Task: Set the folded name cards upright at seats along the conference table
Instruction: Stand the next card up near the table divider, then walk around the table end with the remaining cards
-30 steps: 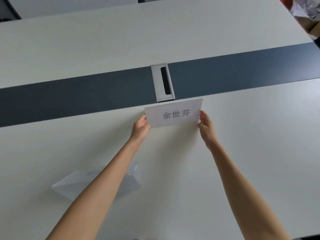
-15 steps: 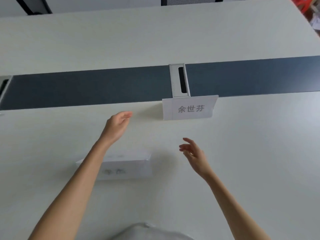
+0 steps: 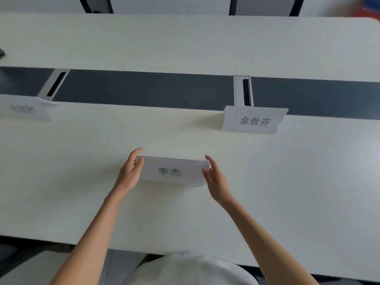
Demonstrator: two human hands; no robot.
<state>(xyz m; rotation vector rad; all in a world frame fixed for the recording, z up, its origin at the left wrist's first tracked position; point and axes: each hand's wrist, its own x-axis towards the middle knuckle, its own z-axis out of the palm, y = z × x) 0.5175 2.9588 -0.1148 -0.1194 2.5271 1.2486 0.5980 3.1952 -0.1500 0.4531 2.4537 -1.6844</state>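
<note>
Worktop (image 3: 287,182): white, long, with a dark grey strip (image 3: 144,90) running left to right across its middle.

Cable ports: two silver ones set in the strip, the left port (image 3: 53,84) and the right port (image 3: 243,91), each with a dark slot.

Name card, near (image 3: 172,171): folded white paper, printed characters facing the person, standing on the worktop between the near edge and the strip, roughly midway along the visible length. Left hand (image 3: 130,175) at its left end, thumb over the top corner, fingers against the side. Right hand (image 3: 216,179) at its right end, fingers spread and just at the card's edge; whether they press it cannot be told. Grip: the left hand is curled on the card's end, the right hand is spread.

Name card, right (image 3: 254,120): upright, printed side toward the person, just in front of the right port, touching the strip's near border.

Name card, left (image 3: 25,109): blurred, at the worktop's left edge, just in front of the left port.

Chairs: one dark-framed chair (image 3: 265,6) beyond the far edge.
</note>
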